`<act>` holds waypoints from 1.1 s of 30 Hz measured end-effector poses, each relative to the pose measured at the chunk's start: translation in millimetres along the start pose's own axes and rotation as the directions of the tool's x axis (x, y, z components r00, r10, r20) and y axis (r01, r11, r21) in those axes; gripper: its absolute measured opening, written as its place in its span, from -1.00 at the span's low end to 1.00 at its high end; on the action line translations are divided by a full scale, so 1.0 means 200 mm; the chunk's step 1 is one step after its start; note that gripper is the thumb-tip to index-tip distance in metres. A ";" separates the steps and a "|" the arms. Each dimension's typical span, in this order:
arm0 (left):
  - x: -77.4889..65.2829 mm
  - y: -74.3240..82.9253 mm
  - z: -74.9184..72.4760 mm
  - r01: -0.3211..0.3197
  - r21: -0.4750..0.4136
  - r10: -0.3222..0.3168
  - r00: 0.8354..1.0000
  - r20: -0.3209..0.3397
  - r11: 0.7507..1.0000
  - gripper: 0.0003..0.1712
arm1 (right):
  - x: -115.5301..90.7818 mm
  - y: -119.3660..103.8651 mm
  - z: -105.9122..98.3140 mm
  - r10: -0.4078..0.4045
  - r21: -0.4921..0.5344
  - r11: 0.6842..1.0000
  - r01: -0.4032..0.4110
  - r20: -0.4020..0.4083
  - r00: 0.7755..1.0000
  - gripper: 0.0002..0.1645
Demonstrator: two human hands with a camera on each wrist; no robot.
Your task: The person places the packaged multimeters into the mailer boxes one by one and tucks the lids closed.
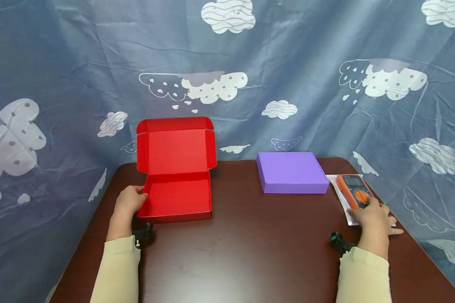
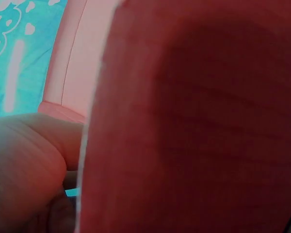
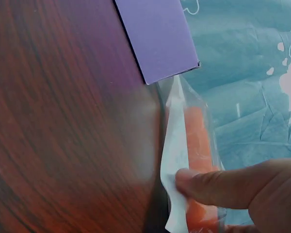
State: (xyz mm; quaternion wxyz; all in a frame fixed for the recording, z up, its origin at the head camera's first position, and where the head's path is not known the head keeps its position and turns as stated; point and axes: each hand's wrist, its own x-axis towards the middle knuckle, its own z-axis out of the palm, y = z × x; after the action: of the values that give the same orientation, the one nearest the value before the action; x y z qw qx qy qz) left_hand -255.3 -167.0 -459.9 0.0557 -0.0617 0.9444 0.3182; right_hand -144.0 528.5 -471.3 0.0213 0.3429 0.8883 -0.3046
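Note:
My left hand (image 1: 128,202) grips the left wall of an open red cardboard box (image 1: 179,217), whose lid stands upright at the back. In the left wrist view the red wall (image 2: 194,116) fills most of the picture, and part of the hand (image 2: 29,165) shows beside it; the fingertips are hidden. At the far right, my right hand (image 1: 374,219) holds the near end of an orange multimeter (image 1: 353,182) in a clear plastic bag with a white sheet. Its thumb (image 3: 203,187) presses against the sheet's edge; the other fingers are mostly out of the right wrist view.
A closed purple box (image 1: 293,172) stands at the back, just left of the multimeter. Both boxes are on a dark brown table (image 1: 235,240). A blue curtain (image 1: 303,67) with white clouds hangs behind the table and along its sides.

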 end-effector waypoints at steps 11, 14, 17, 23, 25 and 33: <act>-0.01 0.02 -0.01 -0.021 0.071 0.017 0.998 0.059 0.997 -0.40 | -0.02 -0.02 0.03 -0.011 0.013 1.000 0.011 -0.044 0.999 -0.03; -0.02 0.03 0.00 -0.031 0.070 0.027 0.997 0.067 0.997 -0.42 | -0.03 -0.01 0.03 -0.013 0.018 1.000 0.014 -0.057 0.998 -0.04; -0.01 0.05 0.03 -0.062 0.080 0.057 0.996 0.070 0.995 -0.46 | -0.02 0.00 0.01 -0.008 0.024 1.000 0.009 -0.066 0.998 -0.04; -0.02 0.11 0.05 -0.084 0.102 0.077 0.994 0.071 0.991 -0.48 | 0.00 0.01 0.00 0.005 0.031 1.000 -0.003 -0.066 0.998 -0.05; -0.02 0.13 0.06 -0.089 0.111 0.081 0.994 0.072 0.990 -0.47 | 0.00 0.01 0.00 0.002 0.032 0.999 0.000 -0.071 0.997 -0.04; -0.04 0.19 0.10 -0.143 0.147 0.131 0.988 0.083 0.979 -0.53 | 0.00 0.01 0.01 0.005 0.041 0.999 -0.002 -0.073 0.997 -0.04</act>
State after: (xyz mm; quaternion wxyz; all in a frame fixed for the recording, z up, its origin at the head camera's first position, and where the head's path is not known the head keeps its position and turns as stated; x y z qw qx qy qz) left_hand -252.1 -123.6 -452.1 0.0727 0.0196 0.9653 0.2501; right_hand -144.2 528.1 -474.5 -0.0179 0.3556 0.8816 -0.3098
